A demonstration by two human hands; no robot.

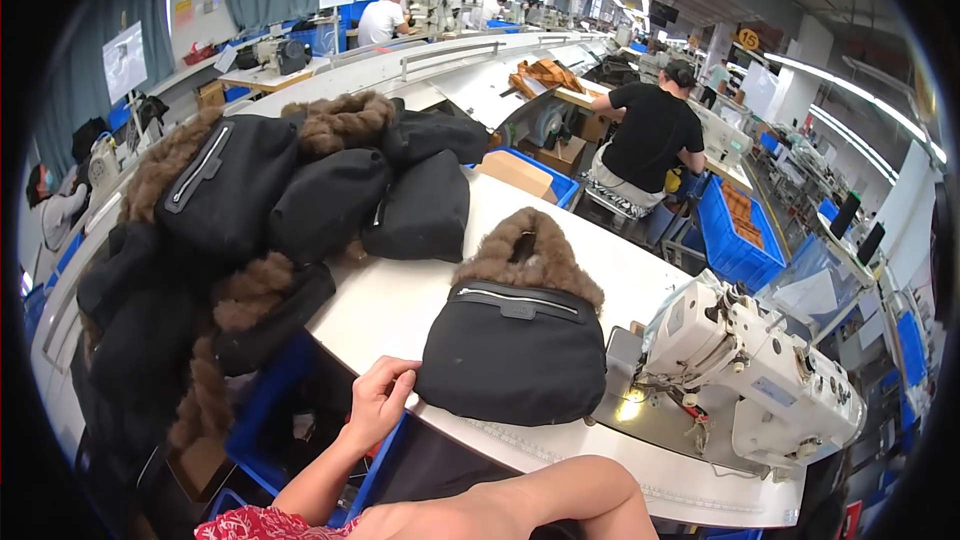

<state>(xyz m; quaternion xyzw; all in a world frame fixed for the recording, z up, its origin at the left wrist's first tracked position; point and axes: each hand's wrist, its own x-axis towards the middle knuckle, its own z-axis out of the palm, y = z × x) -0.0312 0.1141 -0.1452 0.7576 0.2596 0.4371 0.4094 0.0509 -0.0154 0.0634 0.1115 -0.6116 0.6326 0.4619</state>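
A black bag [512, 360] with a zipped front pocket and a loop of brown fur on top lies on the white sewing table [350, 305]. My left hand [387, 392] is at its left edge, thumb and fingers closed on the fabric. To the bag's right stands a white sewing machine [735, 375], its small lamp lit near the needle. My right arm bends along the bottom of the picture; its hand is out of view.
A heap of similar black, fur-trimmed bags [230, 180] covers the table's left. Blue crates [260, 410] sit below. Beyond, a person in a black top [650, 135] works beside a blue crate of orange checked pieces [740, 245]. Other workers and machines fill the background.
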